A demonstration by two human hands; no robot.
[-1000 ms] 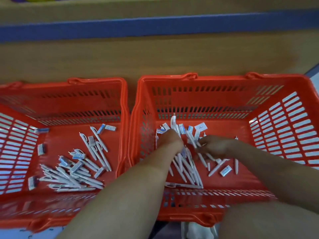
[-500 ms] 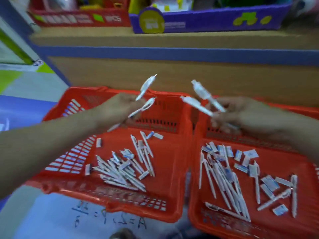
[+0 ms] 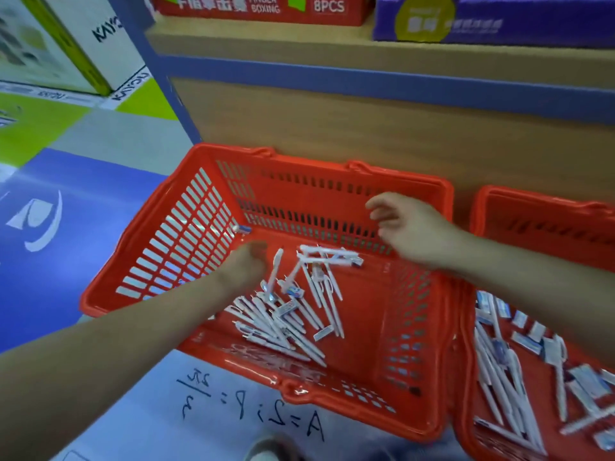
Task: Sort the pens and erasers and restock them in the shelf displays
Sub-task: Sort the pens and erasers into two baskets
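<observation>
Orange left basket and right basket, two in all, hold white pens and erasers below a red box reading "FINGER BOXING" and "8PCS". Right hand hovers slack and empty; left hand sits low among pens, grip impossible to tell.

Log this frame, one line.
left hand: low in left basket, grip unclear | right hand: open, empty, above it | pens: piled on its floor
</observation>
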